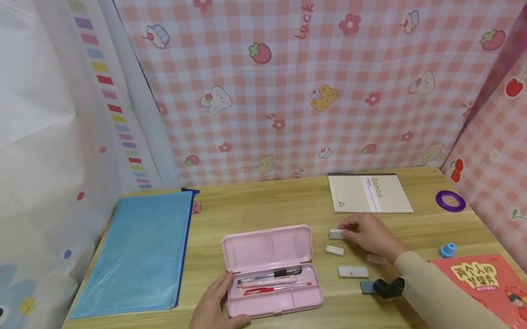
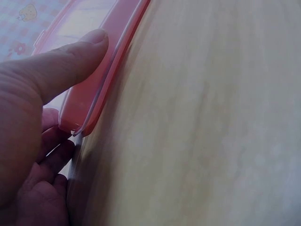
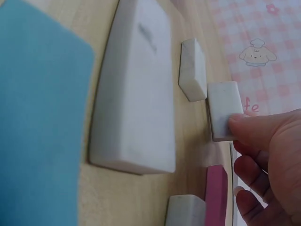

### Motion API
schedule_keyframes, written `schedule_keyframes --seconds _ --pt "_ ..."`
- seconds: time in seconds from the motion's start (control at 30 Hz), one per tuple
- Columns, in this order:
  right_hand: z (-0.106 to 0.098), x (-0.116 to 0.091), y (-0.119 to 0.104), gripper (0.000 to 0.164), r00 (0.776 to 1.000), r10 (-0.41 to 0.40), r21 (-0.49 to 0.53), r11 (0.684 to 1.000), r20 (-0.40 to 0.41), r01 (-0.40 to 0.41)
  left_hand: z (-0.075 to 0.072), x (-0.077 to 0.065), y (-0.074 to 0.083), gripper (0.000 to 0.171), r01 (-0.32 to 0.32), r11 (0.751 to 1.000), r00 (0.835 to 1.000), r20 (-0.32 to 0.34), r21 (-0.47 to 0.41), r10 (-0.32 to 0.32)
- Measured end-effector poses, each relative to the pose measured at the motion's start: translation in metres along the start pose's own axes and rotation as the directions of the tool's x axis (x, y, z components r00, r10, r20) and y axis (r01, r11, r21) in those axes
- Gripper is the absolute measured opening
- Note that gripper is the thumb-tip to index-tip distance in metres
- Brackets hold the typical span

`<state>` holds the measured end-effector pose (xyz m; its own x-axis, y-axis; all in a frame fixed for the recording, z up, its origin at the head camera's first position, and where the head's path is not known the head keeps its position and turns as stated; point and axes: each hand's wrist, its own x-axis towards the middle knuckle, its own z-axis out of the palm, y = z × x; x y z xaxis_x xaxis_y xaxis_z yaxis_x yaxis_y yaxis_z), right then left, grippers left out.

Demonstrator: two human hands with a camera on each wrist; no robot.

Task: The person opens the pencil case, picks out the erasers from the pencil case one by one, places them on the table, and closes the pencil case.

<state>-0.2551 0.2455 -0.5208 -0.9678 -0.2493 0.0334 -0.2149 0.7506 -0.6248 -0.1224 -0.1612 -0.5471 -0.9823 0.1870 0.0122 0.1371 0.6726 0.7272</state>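
My right hand (image 1: 368,233) pinches a small white eraser (image 1: 335,234) between thumb and fingers, right of the pink pencil case (image 1: 275,310). That case lies with its lid (image 1: 268,248) raised. Inside are a black pen (image 1: 277,274), a pale pink pen (image 1: 268,282) and a red pen (image 1: 269,289). My left hand (image 1: 212,313) grips its left end, thumb on the front edge, as the left wrist view shows. Nearby lie another small white eraser (image 3: 193,70), a large white eraser (image 3: 134,94), a pink eraser (image 3: 216,193) and a whitish one (image 3: 186,209).
A blue block (image 1: 367,287) lies nearest the right forearm. A blue zip folder (image 1: 132,257) is at left, a notebook (image 1: 370,192) at the back. On the right are a purple ring (image 1: 438,202), a small blue piece (image 1: 448,250) and a red book (image 1: 490,285).
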Motion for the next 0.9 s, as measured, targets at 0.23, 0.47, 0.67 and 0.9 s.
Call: schedule_keyframes --seconds 0.23,0.47,0.67,0.9 --pt "0.004 0.003 0.006 0.015 0.999 -0.031 -0.024 0.999 -0.009 0.031 0.001 0.0 -0.002 0.105 -0.002 1.0 1.0 -0.005 -0.012 0.002" --pt "0.007 0.003 0.005 0.024 0.999 -0.042 -0.02 0.999 0.008 0.042 0.002 0.0 -0.002 0.106 -0.003 1.0 1.0 -0.009 -0.009 0.003" --pt "0.009 0.003 0.007 0.024 0.999 -0.043 -0.018 0.999 0.004 0.043 0.002 -0.001 -0.001 0.105 0.001 1.0 1.0 -0.003 -0.009 -0.001" --pt "0.01 0.003 0.012 0.027 0.999 -0.045 -0.031 0.999 -0.01 0.044 0.002 0.0 -0.002 0.104 -0.009 1.0 1.0 -0.003 -0.001 0.009"
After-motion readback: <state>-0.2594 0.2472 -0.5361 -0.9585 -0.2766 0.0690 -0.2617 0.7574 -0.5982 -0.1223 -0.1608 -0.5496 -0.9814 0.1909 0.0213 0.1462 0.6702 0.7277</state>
